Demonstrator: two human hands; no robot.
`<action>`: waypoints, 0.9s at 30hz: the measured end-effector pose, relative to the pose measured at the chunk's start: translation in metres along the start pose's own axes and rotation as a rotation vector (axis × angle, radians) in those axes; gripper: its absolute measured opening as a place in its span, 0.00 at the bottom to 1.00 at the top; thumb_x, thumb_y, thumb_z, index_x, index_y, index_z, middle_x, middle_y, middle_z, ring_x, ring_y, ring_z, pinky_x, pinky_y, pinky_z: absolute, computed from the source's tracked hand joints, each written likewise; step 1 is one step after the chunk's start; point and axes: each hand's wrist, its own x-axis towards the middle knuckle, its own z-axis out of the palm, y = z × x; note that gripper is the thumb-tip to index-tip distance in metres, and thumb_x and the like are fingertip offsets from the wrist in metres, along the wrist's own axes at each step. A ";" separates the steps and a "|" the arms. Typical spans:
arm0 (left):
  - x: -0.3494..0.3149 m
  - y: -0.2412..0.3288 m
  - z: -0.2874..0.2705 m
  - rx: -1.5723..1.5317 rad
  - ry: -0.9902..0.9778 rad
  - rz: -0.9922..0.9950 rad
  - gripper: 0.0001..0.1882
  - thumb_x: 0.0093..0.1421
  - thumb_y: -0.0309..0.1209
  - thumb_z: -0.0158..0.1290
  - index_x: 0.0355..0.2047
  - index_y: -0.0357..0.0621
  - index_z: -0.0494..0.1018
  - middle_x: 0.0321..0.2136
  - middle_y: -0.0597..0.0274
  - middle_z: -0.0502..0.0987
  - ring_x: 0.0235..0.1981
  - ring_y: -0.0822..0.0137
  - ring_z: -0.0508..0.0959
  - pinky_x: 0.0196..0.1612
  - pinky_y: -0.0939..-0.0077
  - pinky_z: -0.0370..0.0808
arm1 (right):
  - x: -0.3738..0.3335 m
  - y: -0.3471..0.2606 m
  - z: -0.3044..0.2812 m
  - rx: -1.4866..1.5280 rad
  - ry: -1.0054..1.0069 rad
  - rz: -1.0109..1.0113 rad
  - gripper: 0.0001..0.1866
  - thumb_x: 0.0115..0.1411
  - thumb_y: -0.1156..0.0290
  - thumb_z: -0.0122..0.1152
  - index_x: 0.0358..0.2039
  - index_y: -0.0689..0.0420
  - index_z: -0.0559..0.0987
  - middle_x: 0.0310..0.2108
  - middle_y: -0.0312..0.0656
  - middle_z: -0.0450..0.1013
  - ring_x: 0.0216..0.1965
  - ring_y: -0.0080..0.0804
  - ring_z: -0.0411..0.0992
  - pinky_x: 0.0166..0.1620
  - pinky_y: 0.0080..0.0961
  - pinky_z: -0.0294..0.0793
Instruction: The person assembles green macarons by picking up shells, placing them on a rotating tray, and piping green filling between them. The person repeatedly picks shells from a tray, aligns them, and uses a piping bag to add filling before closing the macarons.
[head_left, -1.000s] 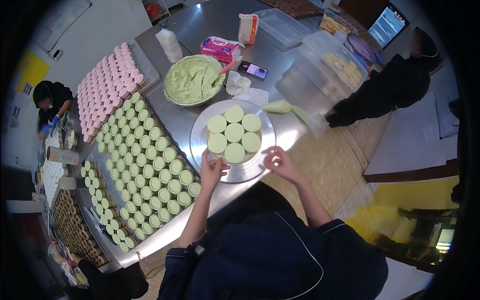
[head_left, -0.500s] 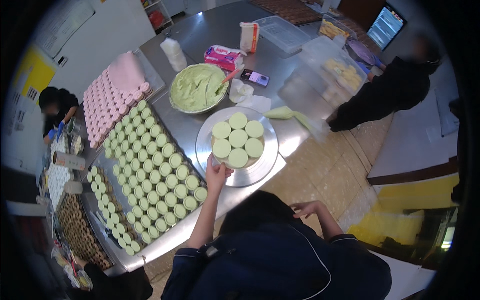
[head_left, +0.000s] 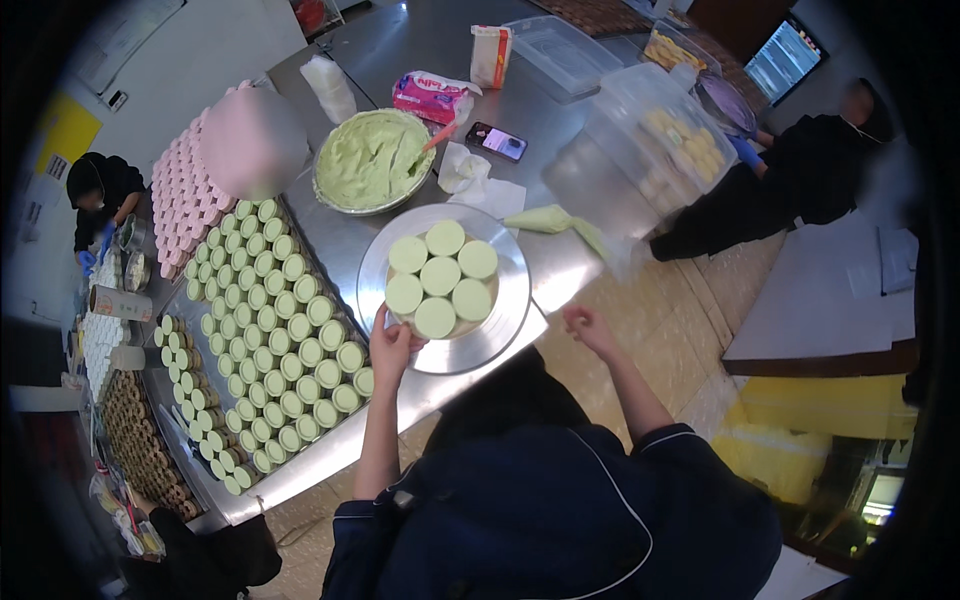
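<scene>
My left hand point(head_left: 393, 342) is at the near left rim of a round silver turntable point(head_left: 505, 330). Its index finger and thumb are spread against the edge beside a cluster of round, flat-topped green-frosted cakes point(head_left: 440, 276). One cake sits in the centre with the others ringed about it, apparently on a thin round board. Off the table's front edge, my right hand point(head_left: 588, 332) hangs in the air, fingers loosely bent and apart, with nothing visible in it. A filled green piping bag point(head_left: 548, 220) lies just beyond the turntable's right side.
Left stands a large tray of green-topped cakes point(head_left: 290, 330), with pink-topped ones point(head_left: 185, 205) behind. A bowl of green frosting point(head_left: 365, 165), phone point(head_left: 497, 141), pink packet point(head_left: 430, 95) and clear bins point(head_left: 640, 150) occupy the table. Co-workers stand at right point(head_left: 815, 165) and far left point(head_left: 110, 195).
My right hand has come forward from beside my body toward the table's edge. My left hand stays at the turntable rim. The whole view has shifted slightly.
</scene>
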 end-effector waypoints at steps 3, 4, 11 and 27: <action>-0.003 -0.004 0.003 0.003 0.083 0.014 0.29 0.57 0.20 0.42 0.59 0.40 0.47 0.24 0.55 0.75 0.21 0.69 0.77 0.23 0.79 0.76 | 0.051 -0.036 -0.019 0.159 0.006 -0.015 0.19 0.55 0.61 0.57 0.44 0.57 0.70 0.37 0.38 0.70 0.34 0.25 0.70 0.35 0.24 0.73; -0.002 -0.004 0.005 -0.046 0.116 0.000 0.29 0.56 0.20 0.43 0.59 0.39 0.49 0.25 0.55 0.75 0.21 0.69 0.76 0.23 0.78 0.76 | 0.068 -0.047 -0.025 0.258 0.027 0.081 0.20 0.55 0.61 0.57 0.45 0.56 0.68 0.38 0.38 0.69 0.36 0.27 0.70 0.36 0.27 0.74; -0.010 0.005 0.009 0.115 0.177 -0.001 0.21 0.61 0.26 0.44 0.55 0.42 0.57 0.28 0.62 0.77 0.24 0.76 0.76 0.22 0.85 0.74 | 0.170 -0.102 -0.039 1.013 -0.005 0.876 0.43 0.48 0.55 0.63 0.56 0.54 0.48 0.52 0.49 0.47 0.51 0.43 0.55 0.45 0.57 0.67; -0.106 -0.081 0.107 -0.110 0.981 0.059 0.14 0.61 0.29 0.44 0.48 0.43 0.61 0.31 0.62 0.71 0.26 0.73 0.72 0.25 0.84 0.69 | 0.193 -0.075 -0.035 1.107 -0.059 0.595 0.21 0.56 0.73 0.45 0.51 0.63 0.61 0.52 0.51 0.57 0.53 0.48 0.59 0.54 0.45 0.65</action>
